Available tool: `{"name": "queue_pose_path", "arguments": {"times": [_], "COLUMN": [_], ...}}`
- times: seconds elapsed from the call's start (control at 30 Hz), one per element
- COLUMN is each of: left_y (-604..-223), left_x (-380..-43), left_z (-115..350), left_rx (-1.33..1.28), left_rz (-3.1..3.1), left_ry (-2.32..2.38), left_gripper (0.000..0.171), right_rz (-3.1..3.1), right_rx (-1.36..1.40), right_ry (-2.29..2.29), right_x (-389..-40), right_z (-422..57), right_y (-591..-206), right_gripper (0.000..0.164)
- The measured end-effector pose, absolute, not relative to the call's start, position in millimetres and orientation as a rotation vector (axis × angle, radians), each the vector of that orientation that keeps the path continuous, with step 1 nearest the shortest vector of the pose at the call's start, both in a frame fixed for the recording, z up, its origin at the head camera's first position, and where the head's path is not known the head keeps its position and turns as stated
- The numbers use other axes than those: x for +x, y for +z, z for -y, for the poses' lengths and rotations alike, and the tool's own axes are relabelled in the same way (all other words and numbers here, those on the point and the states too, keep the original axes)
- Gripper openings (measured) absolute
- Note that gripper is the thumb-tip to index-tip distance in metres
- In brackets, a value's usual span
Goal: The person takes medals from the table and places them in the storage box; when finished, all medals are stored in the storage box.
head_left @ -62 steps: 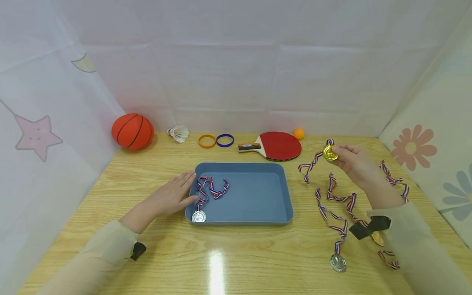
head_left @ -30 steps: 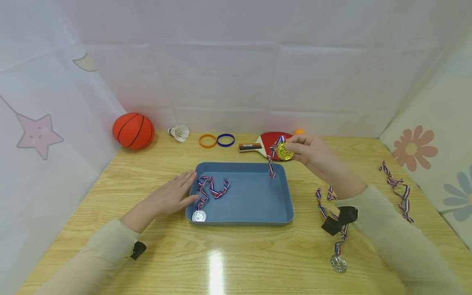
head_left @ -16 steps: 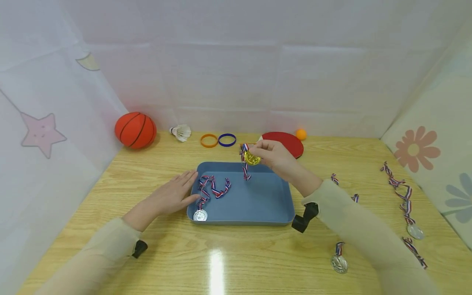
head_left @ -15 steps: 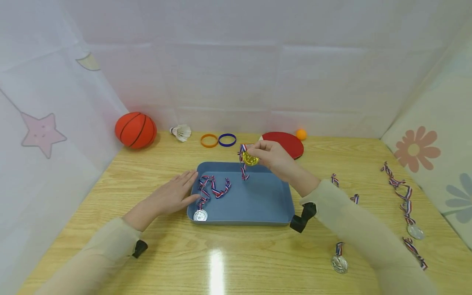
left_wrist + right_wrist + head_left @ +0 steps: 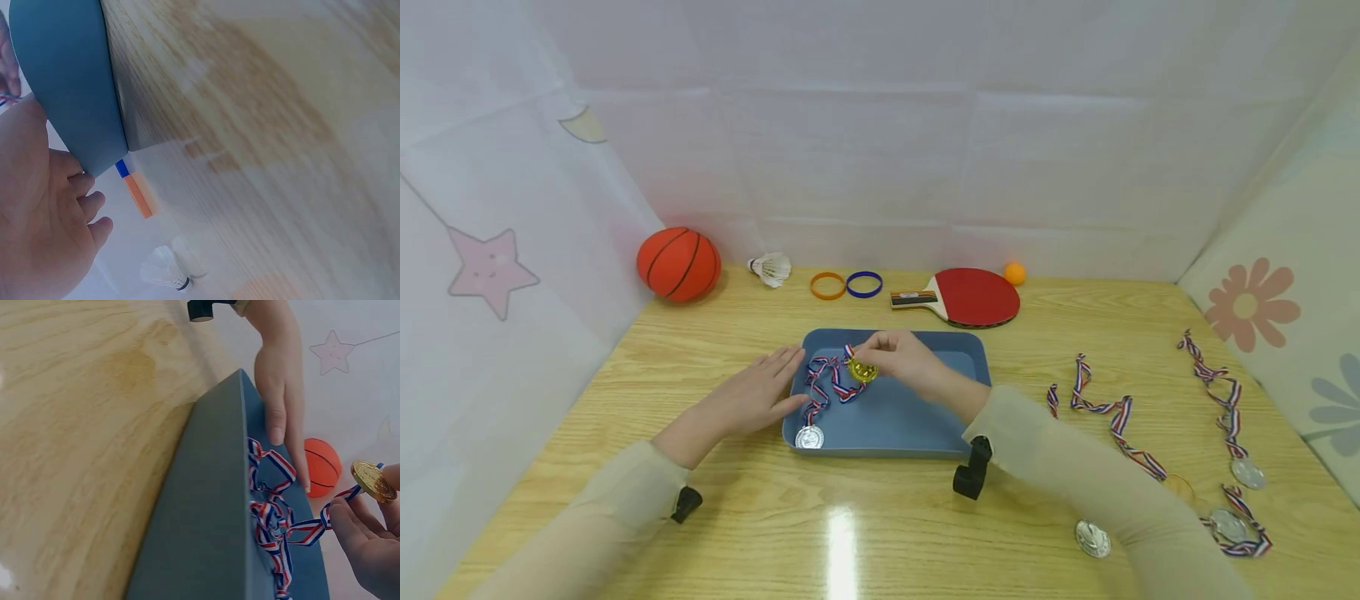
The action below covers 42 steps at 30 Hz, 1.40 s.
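My right hand (image 5: 901, 360) pinches a gold medal (image 5: 862, 370) over the left half of the blue-grey tray (image 5: 925, 454). The medal's striped ribbon (image 5: 312, 528) hangs down into the tray in the right wrist view. Inside the tray at the left lies a silver medal (image 5: 809, 437), its red, white and blue ribbon (image 5: 817, 392) crumpled above it. My left hand (image 5: 751, 392) rests with straight fingers along the tray's left wall; in the left wrist view the left hand (image 5: 50, 212) touches the tray's outside (image 5: 75, 81).
Several ribboned medals lie at the right, among them a silver one (image 5: 1093, 539) and another (image 5: 1248, 473). Along the back are a basketball (image 5: 679, 264), shuttlecock (image 5: 771, 269), orange wristband (image 5: 827, 286), blue wristband (image 5: 864, 284), table tennis bat (image 5: 976, 297) and orange ball (image 5: 1014, 272).
My right hand has carried the gold medal leftward from the table's right side, past the bat, and lowered it over the tray. The left hand has stayed at the tray's left wall.
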<state>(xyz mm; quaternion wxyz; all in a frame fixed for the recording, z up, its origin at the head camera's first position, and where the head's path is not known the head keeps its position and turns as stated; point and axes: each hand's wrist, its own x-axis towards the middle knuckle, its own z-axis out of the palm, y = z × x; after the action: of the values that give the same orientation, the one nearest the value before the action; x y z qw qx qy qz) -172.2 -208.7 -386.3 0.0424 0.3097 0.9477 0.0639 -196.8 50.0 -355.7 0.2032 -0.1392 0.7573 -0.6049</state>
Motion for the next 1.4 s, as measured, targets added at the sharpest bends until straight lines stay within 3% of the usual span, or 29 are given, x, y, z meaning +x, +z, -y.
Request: {"name": "queue_pose_path", "arguments": {"times": [0.53,0.87,1.1,1.4], "left_y": [-386,-386,-386,-386], "left_x": [-171,-171,-171,-171], "left_z": [207,207,208,208], "left_rx": [0.942,0.957,0.964,0.958], "left_rz": [-2.903,-2.92,-2.92,-2.918], "left_ry": [0.2,0.199,0.193,0.207], "left_gripper": [0.073,0.073,0.072,0.072], "right_rz": [-2.192,-2.247,-2.343,-2.405], "right_rx": [-0.46,-0.645,-0.761,-0.856], "right_ry": [-1.401,-1.255,-1.103,-1.021], "right_x": [-180,-174,-171,-172], "right_z": [-41,-36,-35,-33], "right_y": [-394,-405,-403,-405], "right_gripper": [0.017,0.006,0.019,0.023]}}
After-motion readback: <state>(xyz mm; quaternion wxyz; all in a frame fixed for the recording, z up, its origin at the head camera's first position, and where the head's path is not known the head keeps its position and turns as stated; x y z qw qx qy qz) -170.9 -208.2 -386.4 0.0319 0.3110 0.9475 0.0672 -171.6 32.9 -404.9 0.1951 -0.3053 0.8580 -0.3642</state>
